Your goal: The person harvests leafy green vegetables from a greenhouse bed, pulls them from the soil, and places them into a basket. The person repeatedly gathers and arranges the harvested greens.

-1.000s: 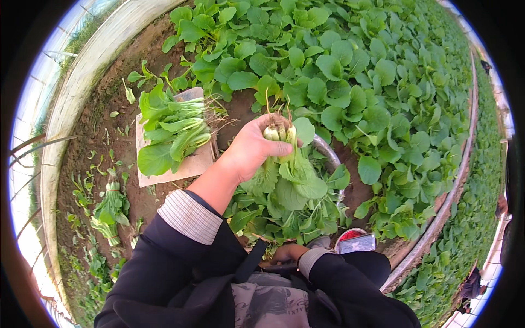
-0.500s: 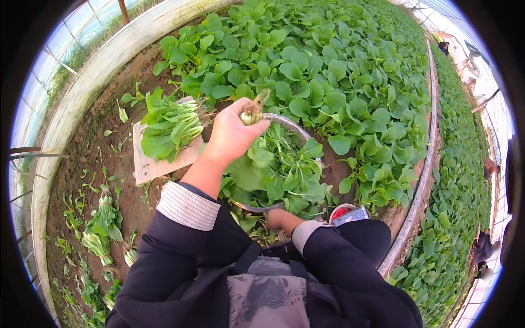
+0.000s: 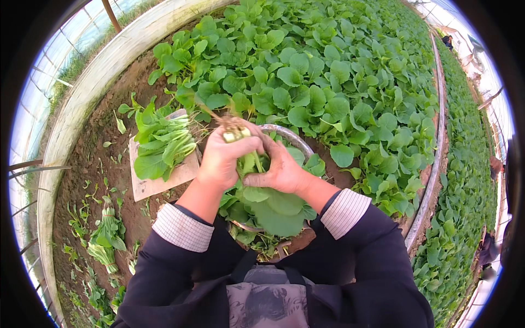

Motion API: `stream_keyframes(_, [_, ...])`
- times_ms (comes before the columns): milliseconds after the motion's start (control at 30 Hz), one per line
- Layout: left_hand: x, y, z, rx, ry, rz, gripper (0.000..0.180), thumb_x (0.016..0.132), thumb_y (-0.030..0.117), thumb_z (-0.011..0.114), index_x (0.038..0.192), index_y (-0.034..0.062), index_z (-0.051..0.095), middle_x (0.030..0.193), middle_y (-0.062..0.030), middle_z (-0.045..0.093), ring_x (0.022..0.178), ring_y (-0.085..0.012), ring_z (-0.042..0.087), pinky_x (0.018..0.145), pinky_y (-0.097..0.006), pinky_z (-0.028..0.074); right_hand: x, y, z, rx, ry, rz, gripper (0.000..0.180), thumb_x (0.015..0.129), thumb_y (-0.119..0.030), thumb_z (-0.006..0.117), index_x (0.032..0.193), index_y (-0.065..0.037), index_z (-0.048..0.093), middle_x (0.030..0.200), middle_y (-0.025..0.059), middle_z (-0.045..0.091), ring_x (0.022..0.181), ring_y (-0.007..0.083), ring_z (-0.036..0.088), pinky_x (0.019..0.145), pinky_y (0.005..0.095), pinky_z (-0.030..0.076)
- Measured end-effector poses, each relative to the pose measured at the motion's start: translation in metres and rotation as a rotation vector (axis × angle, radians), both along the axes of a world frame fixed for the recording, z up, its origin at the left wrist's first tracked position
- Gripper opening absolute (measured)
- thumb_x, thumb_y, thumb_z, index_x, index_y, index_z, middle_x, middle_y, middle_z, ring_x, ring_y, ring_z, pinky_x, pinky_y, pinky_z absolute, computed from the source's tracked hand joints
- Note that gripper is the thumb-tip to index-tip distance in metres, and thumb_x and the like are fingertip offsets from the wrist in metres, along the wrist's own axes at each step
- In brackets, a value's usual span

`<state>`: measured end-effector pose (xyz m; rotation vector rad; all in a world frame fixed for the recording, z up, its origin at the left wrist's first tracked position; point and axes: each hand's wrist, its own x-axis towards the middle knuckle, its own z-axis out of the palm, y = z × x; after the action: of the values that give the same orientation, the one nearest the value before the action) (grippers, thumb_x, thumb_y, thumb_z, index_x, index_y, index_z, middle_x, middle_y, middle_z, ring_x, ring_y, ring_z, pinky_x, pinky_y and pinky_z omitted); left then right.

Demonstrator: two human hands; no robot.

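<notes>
Above a round basin [image 3: 296,141], both my hands are on a bunch of leafy greens [image 3: 280,212], its pale roots up and broad leaves hanging down. My left hand [image 3: 220,159] is wrapped round the stems just below the roots. My right hand [image 3: 284,170] closes on the stems from the other side, thumb across the leaves. Loose greens fill the basin beneath, partly hidden by the bunch. Left of my hands, a pile of greens [image 3: 164,139] lies on a flat board [image 3: 158,187], roots pointing toward me and the basin.
Tied bundles of greens [image 3: 105,238] and scattered leaves lie on the soil at left. Dense growing greens [image 3: 317,82] spread ahead. A pale curved border [image 3: 71,120] bounds the left side, and a long pipe-like edge [image 3: 437,136] runs along the right.
My right hand has risen from beside the basin to grip the bunch. My left hand has shifted slightly left and lower. A red container with a phone-like object is now hidden by my right arm.
</notes>
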<state>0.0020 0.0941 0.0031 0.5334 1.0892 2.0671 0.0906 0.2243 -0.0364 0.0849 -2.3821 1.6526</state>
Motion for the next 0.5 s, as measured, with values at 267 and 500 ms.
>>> stream_keyframes(267, [0.015,0.033,-0.027,-0.266,0.126,0.357,0.066,0.070,0.007,0.077,0.125,0.0011,0.041,0.112,-0.0115,0.056,0.100,-0.0189,0.056,0.092,-0.034,0.044,-0.024,0.021,0.009,0.070,-0.441,0.008,0.057,0.070,-0.027,0.072,0.118,-0.003,0.053,0.104,0.0189,0.064,0.095,0.0357,0.061,0.082,0.0403,0.050])
stream_keyframes(500, [-0.022,0.039,-0.013,-0.427,0.227,0.335,0.031,0.074,-0.010,0.065,0.098,0.0039,0.050,0.085,-0.0083,0.065,0.086,-0.0165,0.062,0.083,-0.031,0.049,-0.054,0.136,-0.076,0.101,-0.686,0.009,0.042,0.089,-0.038,0.054,0.104,0.000,0.065,0.094,0.0211,0.066,0.089,0.0298,0.065,0.081,0.0381,0.051])
